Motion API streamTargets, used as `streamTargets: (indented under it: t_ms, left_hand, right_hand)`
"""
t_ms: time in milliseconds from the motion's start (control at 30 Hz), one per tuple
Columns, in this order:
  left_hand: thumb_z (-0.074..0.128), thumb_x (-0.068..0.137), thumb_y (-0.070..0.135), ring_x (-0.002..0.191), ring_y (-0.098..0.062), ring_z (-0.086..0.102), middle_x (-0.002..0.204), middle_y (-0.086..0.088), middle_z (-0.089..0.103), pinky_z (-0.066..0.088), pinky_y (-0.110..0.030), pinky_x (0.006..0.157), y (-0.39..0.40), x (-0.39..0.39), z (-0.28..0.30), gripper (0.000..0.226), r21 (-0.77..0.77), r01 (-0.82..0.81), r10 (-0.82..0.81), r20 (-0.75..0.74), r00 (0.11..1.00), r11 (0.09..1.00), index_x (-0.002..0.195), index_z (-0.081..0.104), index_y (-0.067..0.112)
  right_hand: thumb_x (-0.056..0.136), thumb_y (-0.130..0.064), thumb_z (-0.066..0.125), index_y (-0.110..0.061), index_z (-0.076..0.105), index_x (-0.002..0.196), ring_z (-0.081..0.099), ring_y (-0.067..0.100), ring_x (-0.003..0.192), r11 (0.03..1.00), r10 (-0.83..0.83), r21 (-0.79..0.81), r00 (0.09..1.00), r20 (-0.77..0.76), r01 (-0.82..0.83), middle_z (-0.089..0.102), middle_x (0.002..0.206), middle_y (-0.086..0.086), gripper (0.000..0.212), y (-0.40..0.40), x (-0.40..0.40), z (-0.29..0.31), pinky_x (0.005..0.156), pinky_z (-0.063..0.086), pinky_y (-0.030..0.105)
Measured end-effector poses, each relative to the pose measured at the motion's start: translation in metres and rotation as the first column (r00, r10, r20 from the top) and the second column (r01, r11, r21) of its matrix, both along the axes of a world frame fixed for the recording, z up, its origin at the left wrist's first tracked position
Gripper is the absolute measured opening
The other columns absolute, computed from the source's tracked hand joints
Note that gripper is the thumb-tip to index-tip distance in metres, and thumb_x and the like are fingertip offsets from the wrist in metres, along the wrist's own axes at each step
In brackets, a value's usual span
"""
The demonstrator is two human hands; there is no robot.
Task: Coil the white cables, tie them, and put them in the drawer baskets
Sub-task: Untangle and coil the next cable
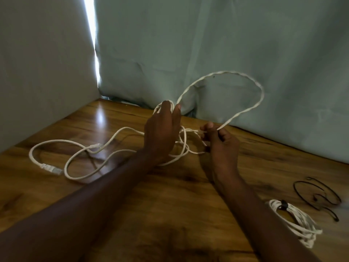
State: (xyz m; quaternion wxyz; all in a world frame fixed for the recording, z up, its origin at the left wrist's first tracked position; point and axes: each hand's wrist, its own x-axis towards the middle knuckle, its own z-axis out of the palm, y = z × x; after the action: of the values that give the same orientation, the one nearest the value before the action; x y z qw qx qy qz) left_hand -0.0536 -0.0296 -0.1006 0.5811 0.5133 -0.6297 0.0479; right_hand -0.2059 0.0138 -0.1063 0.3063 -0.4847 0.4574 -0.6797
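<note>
Coiled cable (294,222) and black ties (319,195) lie nearby.

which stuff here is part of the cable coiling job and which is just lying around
Part of the job:
- loose white cable, looped between the left hand and right hand
- coiled white bundle with a black tie
- spare black ties

Just there:
- wooden table
- pale curtain behind
</note>
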Motion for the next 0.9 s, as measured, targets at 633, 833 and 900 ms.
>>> streamTargets:
  t_ms: [633, 833, 900]
  left_hand:
    - [0.035, 0.111, 0.043, 0.054, -0.009, 0.061, 0.054, 0.004, 0.061, 0.050, -0.040, 0.061, -0.006, 0.016, -0.004, 0.035, 0.063, 0.114, -0.117, 0.051, 0.992, 0.991, 0.087, 0.049, 0.020]
    - [0.041, 0.111, 0.036, 0.055, -0.020, 0.068, 0.062, -0.006, 0.071, 0.050, -0.034, 0.053, 0.001, 0.016, 0.018, 0.036, 0.054, 0.497, -0.467, -0.267, 0.843, 0.866, 0.085, 0.053, 0.015]
    - [0.043, 0.110, 0.031, 0.042, -0.027, 0.053, 0.051, -0.013, 0.061, 0.043, -0.030, 0.047, 0.002, 0.022, 0.029, 0.039, 0.029, 0.673, -0.558, -0.534, 0.636, 0.739, 0.081, 0.054, 0.006]
  right_hand:
    - [0.106, -0.039, 0.047, -0.033, 0.072, 0.098, 0.057, 0.025, 0.075, 0.887, -0.448, -0.111, 0.893, 0.030, 0.449, 0.059, 0.080, 0.000, 0.027, -0.019, -0.044, 0.001, 0.071, 0.049, 0.043]
    - [0.098, -0.025, 0.067, -0.004, 0.040, 0.151, 0.054, 0.034, 0.126, 0.912, -0.289, 0.014, 0.667, -0.686, 0.410, 0.054, 0.137, 0.017, 0.063, -0.011, -0.030, -0.008, 0.096, 0.044, 0.036]
    - [0.092, -0.027, 0.074, -0.005, 0.021, 0.161, 0.046, 0.036, 0.133, 0.888, -0.280, -0.017, 0.511, -0.812, 0.459, 0.041, 0.150, 0.020, 0.090, -0.007, -0.025, -0.009, 0.102, 0.044, 0.041]
